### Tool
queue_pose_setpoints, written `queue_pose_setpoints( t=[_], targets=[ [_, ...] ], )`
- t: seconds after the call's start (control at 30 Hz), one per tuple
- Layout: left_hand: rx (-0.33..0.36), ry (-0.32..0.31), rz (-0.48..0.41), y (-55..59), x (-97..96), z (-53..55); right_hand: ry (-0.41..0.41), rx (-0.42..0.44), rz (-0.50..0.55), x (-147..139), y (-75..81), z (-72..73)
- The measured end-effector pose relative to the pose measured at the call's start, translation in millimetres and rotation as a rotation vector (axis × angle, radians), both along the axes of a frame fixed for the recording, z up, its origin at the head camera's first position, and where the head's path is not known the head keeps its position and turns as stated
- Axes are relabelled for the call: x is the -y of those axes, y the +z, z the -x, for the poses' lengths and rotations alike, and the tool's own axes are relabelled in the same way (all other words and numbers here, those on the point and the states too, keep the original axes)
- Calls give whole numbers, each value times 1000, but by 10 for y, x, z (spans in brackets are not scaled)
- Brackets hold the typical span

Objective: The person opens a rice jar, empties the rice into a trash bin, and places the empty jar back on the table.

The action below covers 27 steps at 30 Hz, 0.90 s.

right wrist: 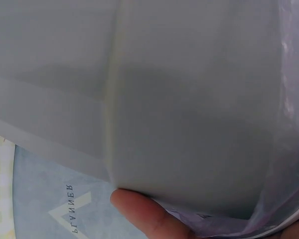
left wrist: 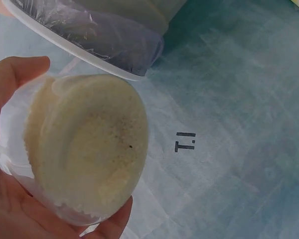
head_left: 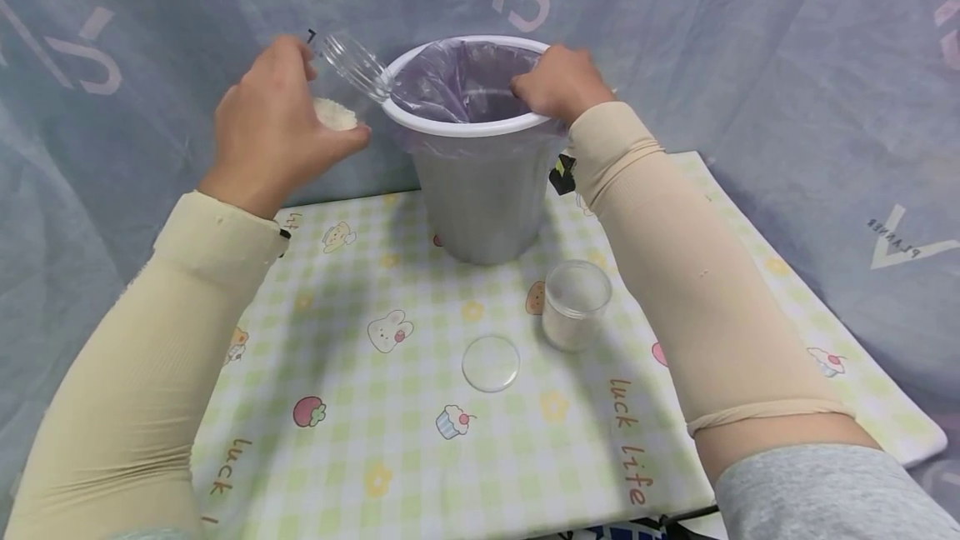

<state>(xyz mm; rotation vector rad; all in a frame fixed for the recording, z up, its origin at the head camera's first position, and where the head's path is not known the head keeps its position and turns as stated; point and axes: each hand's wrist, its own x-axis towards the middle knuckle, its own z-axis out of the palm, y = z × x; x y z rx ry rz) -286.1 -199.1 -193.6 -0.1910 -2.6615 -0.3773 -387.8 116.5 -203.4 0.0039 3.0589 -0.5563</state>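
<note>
My left hand point(head_left: 273, 119) grips a clear plastic jar point(head_left: 352, 65), tipped sideways with its open end at the left of the bin's rim. Cream-coloured crumbly contents point(left wrist: 97, 144) fill the jar's bottom end, seen through its base in the left wrist view. The grey trash bin point(head_left: 483, 198) stands upright on the table, lined with a thin purple bag point(head_left: 438, 82) folded over a white rim. On the bin's right side, my right hand point(head_left: 566, 83) holds the rim; its thumb point(right wrist: 144, 211) lies against the outside wall in the right wrist view.
A second clear jar point(head_left: 576, 307) with pale contents stands in front of the bin. To its left a round clear lid point(head_left: 491, 363) lies flat on the checked tablecloth point(head_left: 360, 432). A bluish cloth curtain point(head_left: 187, 15) hangs behind and beside the table.
</note>
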Motion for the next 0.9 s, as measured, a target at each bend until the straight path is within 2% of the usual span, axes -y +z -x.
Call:
queue_pose_setpoints(
  t=[0.3,0.9],
  targets=[
    [-39,-27,49,62,-102,67,-16,10,12,20,6,2],
    [-24,-19,144,209,-160,171,-22,6,21,36,-8,17]
  ],
)
